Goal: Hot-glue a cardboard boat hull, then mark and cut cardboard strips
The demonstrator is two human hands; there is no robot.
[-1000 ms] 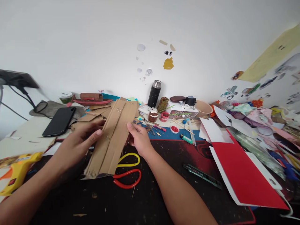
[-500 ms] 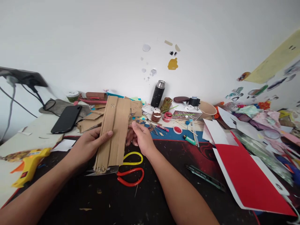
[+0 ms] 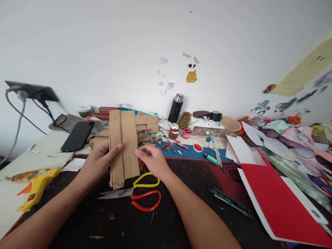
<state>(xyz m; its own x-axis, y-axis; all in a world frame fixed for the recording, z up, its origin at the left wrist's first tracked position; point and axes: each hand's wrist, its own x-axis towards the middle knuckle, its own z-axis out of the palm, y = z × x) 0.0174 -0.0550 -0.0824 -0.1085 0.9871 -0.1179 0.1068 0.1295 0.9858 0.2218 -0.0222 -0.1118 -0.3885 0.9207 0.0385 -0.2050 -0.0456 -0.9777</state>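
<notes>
A folded, layered piece of brown cardboard (image 3: pixel 131 148) is held upright over the dark mat, its lower left edge ragged. My left hand (image 3: pixel 100 160) grips its left side, with the thumb across the front. At the right edge of the cardboard, my right hand (image 3: pixel 150 157) has its thumb and forefinger pinched together on or beside that edge; the other fingers are curled. Just below the cardboard lie scissors with one yellow and one red handle (image 3: pixel 145 200), blades pointing left.
A yellow glue gun (image 3: pixel 38 188) and a black phone (image 3: pixel 77 136) lie at the left. Behind are cardboard scraps (image 3: pixel 151 124), paint jars (image 3: pixel 173 131) and a black flask (image 3: pixel 176 108). A cutter (image 3: pixel 229 202) and red paper (image 3: pixel 285 200) lie at the right.
The cardboard has turned more upright and shifted left, uncovering the scissor blades. My right hand has moved left to its edge. The view has tilted slightly up.
</notes>
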